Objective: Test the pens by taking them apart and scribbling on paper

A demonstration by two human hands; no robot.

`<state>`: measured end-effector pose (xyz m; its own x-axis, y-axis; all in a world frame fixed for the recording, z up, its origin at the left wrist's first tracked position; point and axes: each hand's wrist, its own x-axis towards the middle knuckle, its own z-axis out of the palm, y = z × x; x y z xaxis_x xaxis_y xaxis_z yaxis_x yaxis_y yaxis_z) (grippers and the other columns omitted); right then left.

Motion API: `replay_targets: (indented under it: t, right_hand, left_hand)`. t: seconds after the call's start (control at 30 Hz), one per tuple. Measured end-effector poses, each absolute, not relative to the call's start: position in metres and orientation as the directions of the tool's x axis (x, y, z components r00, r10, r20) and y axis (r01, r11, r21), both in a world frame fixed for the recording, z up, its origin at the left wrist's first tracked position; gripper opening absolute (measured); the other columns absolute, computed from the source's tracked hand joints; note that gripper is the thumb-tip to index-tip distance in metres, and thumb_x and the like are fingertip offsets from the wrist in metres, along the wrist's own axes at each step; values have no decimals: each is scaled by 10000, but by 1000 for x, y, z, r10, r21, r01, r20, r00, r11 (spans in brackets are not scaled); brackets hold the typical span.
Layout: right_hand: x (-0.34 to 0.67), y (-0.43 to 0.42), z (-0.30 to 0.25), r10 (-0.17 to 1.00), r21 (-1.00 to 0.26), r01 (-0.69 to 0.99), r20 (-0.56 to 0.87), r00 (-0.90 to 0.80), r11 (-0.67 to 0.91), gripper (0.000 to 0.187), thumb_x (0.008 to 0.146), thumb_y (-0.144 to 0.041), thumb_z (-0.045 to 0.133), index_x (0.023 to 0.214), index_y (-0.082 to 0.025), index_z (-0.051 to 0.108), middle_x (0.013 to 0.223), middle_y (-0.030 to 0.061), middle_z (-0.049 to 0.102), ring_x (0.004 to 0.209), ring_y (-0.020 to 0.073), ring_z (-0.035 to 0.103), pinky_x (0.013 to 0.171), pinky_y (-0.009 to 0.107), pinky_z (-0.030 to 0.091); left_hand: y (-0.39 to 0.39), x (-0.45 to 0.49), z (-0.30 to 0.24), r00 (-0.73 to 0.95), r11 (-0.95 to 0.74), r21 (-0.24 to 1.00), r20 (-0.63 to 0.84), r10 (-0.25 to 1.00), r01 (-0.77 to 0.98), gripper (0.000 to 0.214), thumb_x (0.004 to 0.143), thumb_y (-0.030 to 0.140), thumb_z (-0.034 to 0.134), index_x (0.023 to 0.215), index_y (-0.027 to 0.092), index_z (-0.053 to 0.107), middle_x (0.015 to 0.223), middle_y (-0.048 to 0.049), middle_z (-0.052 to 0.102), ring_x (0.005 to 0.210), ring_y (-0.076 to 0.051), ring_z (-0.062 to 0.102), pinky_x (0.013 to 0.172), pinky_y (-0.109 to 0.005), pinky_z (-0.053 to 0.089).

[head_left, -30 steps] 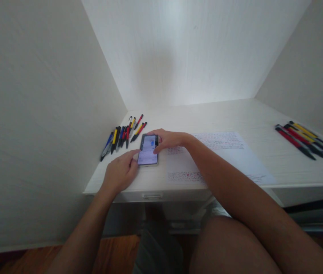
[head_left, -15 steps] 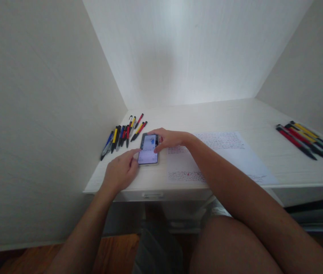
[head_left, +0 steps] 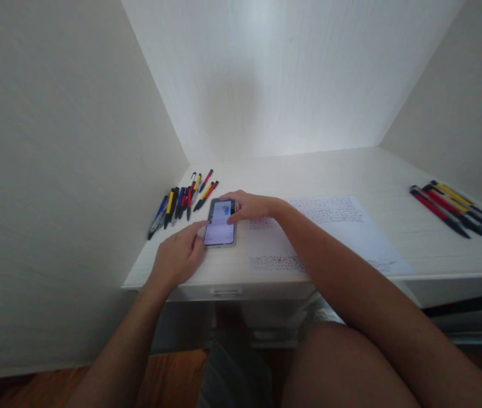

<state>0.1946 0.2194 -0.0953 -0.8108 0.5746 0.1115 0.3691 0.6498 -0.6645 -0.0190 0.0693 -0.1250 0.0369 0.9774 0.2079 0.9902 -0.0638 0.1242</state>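
A smartphone (head_left: 220, 233) with a lit screen lies on the white desk, its long side pointing away from me. My right hand (head_left: 247, 206) grips its upper right part, with the thumb over the screen and fingers along the top edge. At the phone's left edge, my left hand (head_left: 181, 252) holds on with index finger and thumb; its other fingers are curled and partly hidden. The screen shows a small blue picture above a pale lower area, too blurred to read. Under my right forearm lies a sheet of paper (head_left: 338, 238) with handwritten lines in dark and red ink.
Several pens (head_left: 181, 198) in blue, yellow, red and black lie loosely by the left wall. Another group of pens (head_left: 453, 207) rests at the desk's right side. White panels enclose the desk (head_left: 309, 173). A drawer handle (head_left: 226, 292) shows below its front edge.
The view has shifted very slightly. My right thumb has moved slightly up and left on the phone's screen, and the lower part of the screen looks plainer. Both hands stay at the phone.
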Motion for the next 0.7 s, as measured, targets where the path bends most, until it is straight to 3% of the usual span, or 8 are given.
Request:
replay_targets:
  t: [0.7]
  right_hand:
    - [193,220,-98,539,-637,353,118,-834,685,732,689,-306,798,1386,-216,594,1371,109,616,1223,322,578,1077,438,455]
  left_hand:
    - [67,-16,-122,49,-76,121,214,976,990,476,968,323,349,1391,272,563,1290,-48,677,1122,-287,658,888,-382,495]
